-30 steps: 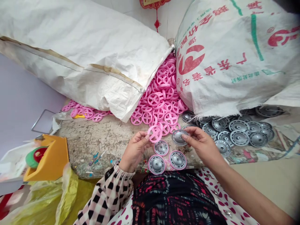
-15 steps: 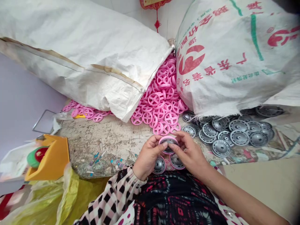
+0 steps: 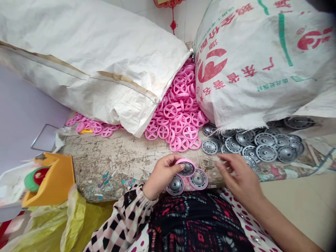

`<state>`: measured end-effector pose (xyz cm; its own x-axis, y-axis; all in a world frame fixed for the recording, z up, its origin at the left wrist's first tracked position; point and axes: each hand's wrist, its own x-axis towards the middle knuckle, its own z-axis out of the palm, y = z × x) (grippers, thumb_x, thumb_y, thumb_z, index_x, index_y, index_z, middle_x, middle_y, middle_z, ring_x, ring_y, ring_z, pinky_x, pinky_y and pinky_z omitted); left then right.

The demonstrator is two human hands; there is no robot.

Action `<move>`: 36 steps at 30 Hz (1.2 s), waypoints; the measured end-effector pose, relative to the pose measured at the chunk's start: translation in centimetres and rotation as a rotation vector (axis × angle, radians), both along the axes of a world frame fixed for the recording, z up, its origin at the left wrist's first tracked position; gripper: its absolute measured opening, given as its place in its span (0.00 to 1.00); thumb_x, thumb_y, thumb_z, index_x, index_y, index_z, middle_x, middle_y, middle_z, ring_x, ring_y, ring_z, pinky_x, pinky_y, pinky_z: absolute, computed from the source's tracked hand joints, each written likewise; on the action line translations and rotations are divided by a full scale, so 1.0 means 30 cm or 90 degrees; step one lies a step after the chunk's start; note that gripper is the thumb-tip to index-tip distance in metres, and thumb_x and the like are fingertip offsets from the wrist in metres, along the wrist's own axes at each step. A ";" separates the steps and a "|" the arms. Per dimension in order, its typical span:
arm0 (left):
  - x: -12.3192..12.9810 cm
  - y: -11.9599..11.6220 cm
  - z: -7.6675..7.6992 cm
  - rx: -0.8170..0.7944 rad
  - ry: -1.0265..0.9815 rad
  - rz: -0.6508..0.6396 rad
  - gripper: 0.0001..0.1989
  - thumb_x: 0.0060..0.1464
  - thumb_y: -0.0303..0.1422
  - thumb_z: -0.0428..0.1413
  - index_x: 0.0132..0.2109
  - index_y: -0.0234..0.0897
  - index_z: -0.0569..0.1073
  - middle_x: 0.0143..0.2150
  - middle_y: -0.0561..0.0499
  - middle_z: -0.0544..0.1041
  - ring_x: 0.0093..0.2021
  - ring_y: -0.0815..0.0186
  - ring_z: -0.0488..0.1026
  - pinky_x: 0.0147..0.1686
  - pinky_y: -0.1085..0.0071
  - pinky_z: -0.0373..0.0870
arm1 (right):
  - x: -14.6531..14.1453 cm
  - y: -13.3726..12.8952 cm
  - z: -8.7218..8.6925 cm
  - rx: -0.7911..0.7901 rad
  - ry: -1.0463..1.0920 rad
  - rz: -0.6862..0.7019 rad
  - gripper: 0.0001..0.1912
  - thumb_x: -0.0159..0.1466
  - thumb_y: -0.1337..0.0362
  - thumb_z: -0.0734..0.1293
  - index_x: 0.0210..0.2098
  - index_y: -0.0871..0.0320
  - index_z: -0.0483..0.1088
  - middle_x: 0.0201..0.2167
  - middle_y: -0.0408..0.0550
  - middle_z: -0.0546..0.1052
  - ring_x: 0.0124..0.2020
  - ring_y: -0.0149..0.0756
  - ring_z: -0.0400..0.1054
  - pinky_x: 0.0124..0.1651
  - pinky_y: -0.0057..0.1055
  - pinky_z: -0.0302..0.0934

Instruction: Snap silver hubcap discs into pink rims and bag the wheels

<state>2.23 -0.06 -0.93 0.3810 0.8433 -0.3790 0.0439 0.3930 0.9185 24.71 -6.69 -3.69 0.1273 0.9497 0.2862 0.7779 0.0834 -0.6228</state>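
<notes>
My left hand (image 3: 162,174) grips the edge of a pink-rimmed wheel with a grey disc (image 3: 188,168) between thumb and fingers. Two more pink-rimmed wheels with grey discs lie at the table's front edge, one at the left (image 3: 175,184) and one at the right (image 3: 198,179), just below the held one. My right hand (image 3: 240,175) is apart from them, over the front edge beside the grey discs (image 3: 266,153), its fingers spread and holding nothing. Pink spoked rings (image 3: 181,115) lie heaped in the middle behind my hands.
A large white sack (image 3: 105,63) lies at the left back, its mouth by the pink rings. Another printed sack (image 3: 249,70) stands behind the grey discs. On the left are a yellow bin (image 3: 59,182) and a wire frame (image 3: 43,137) near the worn table (image 3: 105,157).
My right hand has let go of the wheel and moved right, its fingers now apart. My left hand still holds the wheel, which is tilted more. The view has shifted slightly.
</notes>
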 end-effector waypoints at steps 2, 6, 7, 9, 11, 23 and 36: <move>-0.010 0.008 -0.022 0.039 0.068 -0.015 0.15 0.47 0.31 0.60 0.44 0.34 0.74 0.33 0.52 0.75 0.32 0.69 0.70 0.36 0.72 0.65 | 0.077 -0.029 -0.037 0.034 -0.154 -0.127 0.21 0.66 0.51 0.58 0.45 0.60 0.70 0.40 0.59 0.70 0.44 0.50 0.66 0.45 0.46 0.64; -0.015 0.016 -0.066 0.177 0.270 -0.050 0.13 0.49 0.32 0.58 0.45 0.38 0.74 0.29 0.54 0.72 0.29 0.68 0.67 0.32 0.71 0.64 | 0.162 -0.078 -0.103 -0.027 -0.298 -0.253 0.31 0.64 0.44 0.56 0.50 0.65 0.68 0.44 0.67 0.66 0.47 0.62 0.63 0.44 0.55 0.62; -0.016 0.017 -0.071 0.221 0.319 -0.060 0.13 0.50 0.32 0.58 0.44 0.39 0.75 0.31 0.53 0.73 0.31 0.67 0.68 0.34 0.70 0.64 | 0.166 -0.086 -0.115 -0.037 -0.298 -0.261 0.32 0.64 0.44 0.56 0.51 0.65 0.67 0.43 0.66 0.67 0.45 0.61 0.63 0.43 0.54 0.63; -0.017 0.018 -0.074 0.299 0.390 -0.081 0.12 0.49 0.33 0.59 0.43 0.40 0.76 0.36 0.51 0.73 0.37 0.64 0.70 0.40 0.68 0.65 | 0.160 -0.093 -0.134 -0.036 -0.278 -0.252 0.31 0.64 0.44 0.56 0.52 0.64 0.66 0.41 0.63 0.67 0.44 0.58 0.64 0.43 0.51 0.64; -0.019 0.020 -0.074 0.340 0.423 -0.091 0.11 0.50 0.34 0.59 0.43 0.42 0.77 0.39 0.50 0.73 0.40 0.63 0.71 0.42 0.67 0.65 | 0.141 -0.088 -0.146 -0.013 -0.251 -0.226 0.30 0.64 0.44 0.57 0.52 0.63 0.66 0.41 0.62 0.67 0.45 0.55 0.64 0.43 0.49 0.64; 0.018 0.113 -0.077 0.463 0.627 0.000 0.13 0.56 0.37 0.55 0.48 0.39 0.71 0.40 0.49 0.74 0.37 0.64 0.71 0.36 0.68 0.64 | 0.037 0.042 -0.164 0.061 -0.147 -0.058 0.18 0.64 0.54 0.63 0.49 0.57 0.68 0.45 0.56 0.72 0.47 0.49 0.64 0.50 0.47 0.60; 0.008 0.033 -0.030 0.789 0.646 -0.285 0.14 0.63 0.33 0.45 0.38 0.39 0.75 0.35 0.47 0.69 0.36 0.63 0.65 0.34 0.68 0.62 | -0.042 0.096 0.021 -0.201 0.828 -0.144 0.21 0.47 0.55 0.77 0.37 0.55 0.72 0.33 0.45 0.77 0.32 0.35 0.71 0.35 0.34 0.66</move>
<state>2.46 0.93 -1.82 0.6936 0.7013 0.1646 0.6798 -0.7128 0.1726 23.45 -3.79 -3.05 0.2969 0.8745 -0.3834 -0.4046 -0.2485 -0.8801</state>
